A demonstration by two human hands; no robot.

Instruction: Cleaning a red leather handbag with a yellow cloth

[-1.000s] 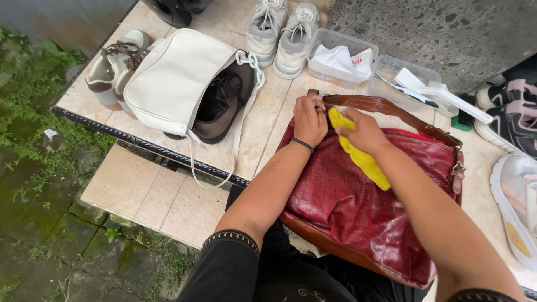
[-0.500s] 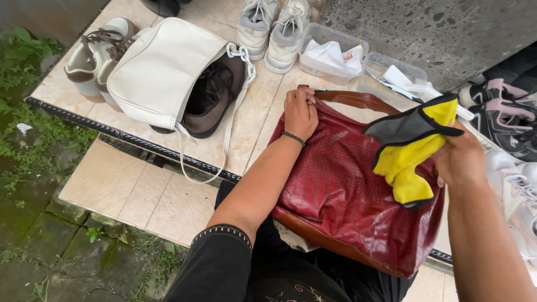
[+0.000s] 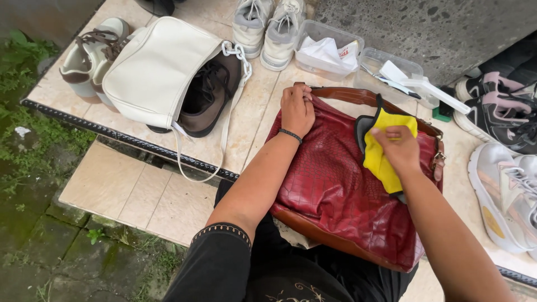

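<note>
Head view, left hand (image 3: pixel 297 109) flat on red bag (image 3: pixel 341 190), right hand (image 3: pixel 398 148) gripping yellow cloth (image 3: pixel 383 159), tiled ledge (image 3: pixel 263 117)

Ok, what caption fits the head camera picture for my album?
Left hand steadies a red handbag while the right hand presses a yellow cloth on it.

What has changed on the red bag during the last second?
The right hand first pressed the yellow cloth on the red bag near the left hand, then lifted it off to the right, and now presses it on the bag again near the right end. The left hand stayed at the bag's top edge; the cloth stayed gripped.
</note>
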